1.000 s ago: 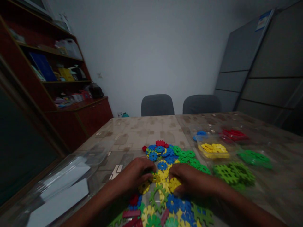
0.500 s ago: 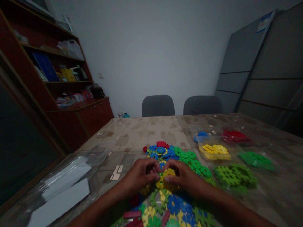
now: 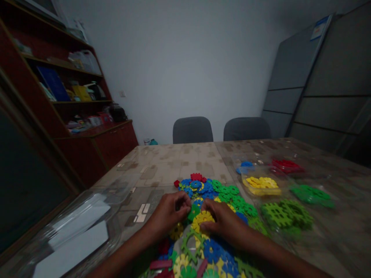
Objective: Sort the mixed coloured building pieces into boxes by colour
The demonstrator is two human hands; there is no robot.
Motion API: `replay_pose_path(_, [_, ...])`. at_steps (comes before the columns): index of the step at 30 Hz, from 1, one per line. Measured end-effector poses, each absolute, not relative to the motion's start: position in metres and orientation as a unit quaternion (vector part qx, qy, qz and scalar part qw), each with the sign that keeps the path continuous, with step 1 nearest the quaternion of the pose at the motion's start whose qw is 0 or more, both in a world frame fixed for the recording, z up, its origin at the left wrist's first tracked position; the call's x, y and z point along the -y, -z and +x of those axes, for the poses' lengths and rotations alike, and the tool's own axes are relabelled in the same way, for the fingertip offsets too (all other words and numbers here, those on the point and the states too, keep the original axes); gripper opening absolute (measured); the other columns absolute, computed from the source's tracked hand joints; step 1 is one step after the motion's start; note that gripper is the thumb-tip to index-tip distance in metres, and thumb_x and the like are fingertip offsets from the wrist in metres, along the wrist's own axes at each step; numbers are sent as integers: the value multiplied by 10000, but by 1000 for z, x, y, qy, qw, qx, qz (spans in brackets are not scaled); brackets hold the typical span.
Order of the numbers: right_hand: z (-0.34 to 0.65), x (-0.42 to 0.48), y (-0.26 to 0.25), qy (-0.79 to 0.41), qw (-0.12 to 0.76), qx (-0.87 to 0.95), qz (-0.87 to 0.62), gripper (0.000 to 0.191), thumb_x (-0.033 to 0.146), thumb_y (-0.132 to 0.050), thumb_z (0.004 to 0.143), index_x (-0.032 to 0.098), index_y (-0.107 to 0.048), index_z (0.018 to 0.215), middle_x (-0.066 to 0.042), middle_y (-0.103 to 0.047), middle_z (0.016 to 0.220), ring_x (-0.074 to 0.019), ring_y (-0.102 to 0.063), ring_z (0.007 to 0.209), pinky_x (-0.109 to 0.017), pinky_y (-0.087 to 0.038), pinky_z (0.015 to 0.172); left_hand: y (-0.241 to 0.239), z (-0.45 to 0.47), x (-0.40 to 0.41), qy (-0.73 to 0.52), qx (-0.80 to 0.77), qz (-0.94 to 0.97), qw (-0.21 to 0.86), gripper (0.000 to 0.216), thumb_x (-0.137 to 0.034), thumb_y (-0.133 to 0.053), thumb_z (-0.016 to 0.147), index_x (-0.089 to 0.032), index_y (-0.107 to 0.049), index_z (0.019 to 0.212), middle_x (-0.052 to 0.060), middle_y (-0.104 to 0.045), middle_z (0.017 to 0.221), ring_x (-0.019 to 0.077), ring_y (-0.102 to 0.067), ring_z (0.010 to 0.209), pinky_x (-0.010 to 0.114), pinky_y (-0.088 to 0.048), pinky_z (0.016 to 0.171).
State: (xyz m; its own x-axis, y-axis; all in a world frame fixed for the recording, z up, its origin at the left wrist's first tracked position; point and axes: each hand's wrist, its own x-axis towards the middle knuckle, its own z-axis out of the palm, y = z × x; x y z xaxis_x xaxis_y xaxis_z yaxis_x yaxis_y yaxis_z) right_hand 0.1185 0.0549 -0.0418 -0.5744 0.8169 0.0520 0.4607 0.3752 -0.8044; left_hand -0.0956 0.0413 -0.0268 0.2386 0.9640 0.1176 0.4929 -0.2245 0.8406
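Note:
My right hand pinches a yellow notched disc between thumb and fingers, over the middle of the pile. Facing it, my left hand is curled, its thumb and fingertips closed at the edge of a green notched disc. The green disc touches or overlaps the yellow one; whether they are joined is hidden. Just beyond the hands lies a cluster of linked blue discs with red and yellow pieces. Below the hands spread loose blue pieces and a green frame-shaped piece.
At right, clear trays hold yellow discs, red pieces, green discs and light-green square pieces. A clear tray with white cards lies at left. Two grey chairs stand behind the table.
My hands have drawn slightly apart. The green disc now shows by the left fingertips, and the yellow disc in my right hand has turned to face up more and sits lower.

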Motion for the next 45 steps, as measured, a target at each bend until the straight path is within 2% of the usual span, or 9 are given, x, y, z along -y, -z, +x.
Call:
replay_pose_path(3, [117, -52, 38, -390, 217, 799, -403, 219, 153, -663, 699, 196, -571, 892, 40, -588, 790, -156, -514, 749, -239, -312, 616, 26, -101, -43, -328, -520, 725, 310, 73, -200, -528, 774, -164, -590, 761, -10, -562, 687, 151, -522, 658, 233, -360, 605])
replay_pose_path(8, [126, -58, 15, -320, 229, 827, -401, 287, 160, -652, 762, 213, -611, 1042, -5, -673, 914, -191, -580, 824, -260, -376, 692, 25, -104, -44, -277, -518, 757, 286, 83, -176, -520, 787, -166, -598, 761, -31, -523, 649, 142, -489, 626, 226, -311, 580])
replay_pose_path(13, [167, -85, -21, -191, 264, 838, -438, 226, 293, -602, 851, 206, -620, 1059, -18, -681, 771, -196, -599, 658, -266, -384, 606, 22, -104, -41, -233, -519, 774, 277, 87, -151, -523, 795, -171, -589, 743, -22, -561, 695, 143, -516, 667, 227, -312, 604])
replay_pose_path(20, [249, -136, -30, -35, 292, 772, -564, 267, 348, -587, 811, 190, -661, 1014, -87, -718, 753, -274, -665, 681, -294, -402, 574, 24, -104, -43, -211, -527, 775, 277, 98, -164, -522, 811, -174, -578, 731, -20, -567, 693, 139, -528, 661, 220, -323, 596])
replay_pose_path(23, [264, -147, -25, -39, 292, 758, -582, 242, 334, -578, 800, 176, -664, 961, -111, -726, 761, -288, -676, 690, -307, -419, 575, 25, -104, -42, -206, -524, 777, 280, 97, -163, -522, 801, -176, -586, 729, -21, -575, 688, 138, -531, 657, 218, -327, 595])
replay_pose_path(30, [273, -152, -18, -89, 286, 745, -596, 201, 235, -471, 829, 179, -641, 920, -59, -708, 665, -191, -640, 499, -275, -440, 505, 23, -105, -41, -197, -522, 783, 276, 106, -169, -518, 797, -184, -615, 755, -13, -604, 710, 156, -562, 686, 229, -352, 619])
replay_pose_path(38, [249, -127, -44, -117, 271, 791, -536, 263, 320, -474, 876, 177, -657, 1000, -63, -717, 755, -198, -652, 586, -290, -452, 576, 20, -107, -42, -186, -528, 789, 254, 130, -113, -567, 729, -189, -640, 805, 4, -654, 811, 184, -591, 783, 243, -388, 686])
replay_pose_path(42, [218, -98, -48, -170, 200, 865, -428, 252, 319, -523, 899, 209, -678, 1064, -57, -729, 859, -201, -655, 707, -284, -446, 633, 22, -109, -44, -200, -519, 798, 231, 102, -104, -576, 739, -182, -607, 796, 40, -641, 915, 208, -576, 880, 266, -405, 750])
replay_pose_path(45, [197, -74, -42, -226, 124, 879, -401, 232, 257, -631, 852, 247, -700, 1073, -60, -740, 959, -223, -666, 833, -304, -459, 709, 23, -109, -43, -206, -495, 812, 229, 73, -133, -573, 808, -184, -612, 844, 48, -639, 953, 210, -580, 914, 277, -417, 797])
